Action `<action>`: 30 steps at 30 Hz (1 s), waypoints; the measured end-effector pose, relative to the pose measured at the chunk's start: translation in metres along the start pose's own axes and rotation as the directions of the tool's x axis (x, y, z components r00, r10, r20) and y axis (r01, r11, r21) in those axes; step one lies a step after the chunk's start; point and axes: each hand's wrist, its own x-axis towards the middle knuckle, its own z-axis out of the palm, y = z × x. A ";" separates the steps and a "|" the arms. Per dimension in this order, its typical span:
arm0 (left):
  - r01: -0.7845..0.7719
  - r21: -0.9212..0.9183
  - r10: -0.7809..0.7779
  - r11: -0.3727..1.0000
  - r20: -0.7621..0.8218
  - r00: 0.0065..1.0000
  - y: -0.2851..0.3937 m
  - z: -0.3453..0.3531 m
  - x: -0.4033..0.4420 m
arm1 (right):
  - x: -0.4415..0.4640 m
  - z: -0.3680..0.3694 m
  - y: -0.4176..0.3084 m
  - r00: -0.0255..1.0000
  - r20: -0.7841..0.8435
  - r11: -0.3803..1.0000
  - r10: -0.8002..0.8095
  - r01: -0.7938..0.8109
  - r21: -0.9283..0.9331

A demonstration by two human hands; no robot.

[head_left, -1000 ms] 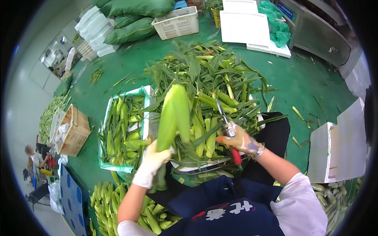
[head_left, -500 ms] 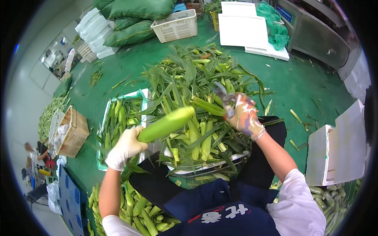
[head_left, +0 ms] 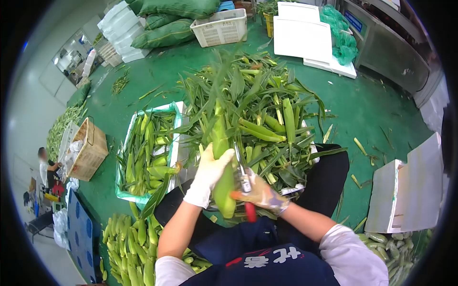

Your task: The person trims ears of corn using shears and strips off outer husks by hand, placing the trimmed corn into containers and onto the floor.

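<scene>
My left hand (head_left: 210,167), in a white glove, is wrapped round a green corn ear (head_left: 224,190) whose leafy tip points away from me. Close beside it on the right, my right hand (head_left: 260,190), in a patterned glove, grips pruning shears (head_left: 245,181) with red handles. The blades point up and lie next to the ear; whether they touch it I cannot tell. Beyond my hands is a large heap of husks and corn (head_left: 257,95). Left of it stands a foam box (head_left: 179,107) with a green liner, holding corn. Trimmed ears (head_left: 131,248) are piled at the lower left.
A beige crate (head_left: 98,155) and a blue board (head_left: 80,233) stand at the left. Farther off at the left edge is a person (head_left: 45,169). White foam boxes (head_left: 384,195) are at the right, with wrapped produce below. A white basket (head_left: 220,29) and green sacks are at the back.
My left hand has moved right, and the ear in it now has long leaves at its far end. My right hand has come down and left with the shears, close to my left hand.
</scene>
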 end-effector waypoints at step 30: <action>-0.046 0.335 -0.003 0.941 0.145 0.989 0.000 -0.101 -0.139 | -0.046 -0.053 -0.028 0.944 0.181 0.889 0.275 -0.321 0.326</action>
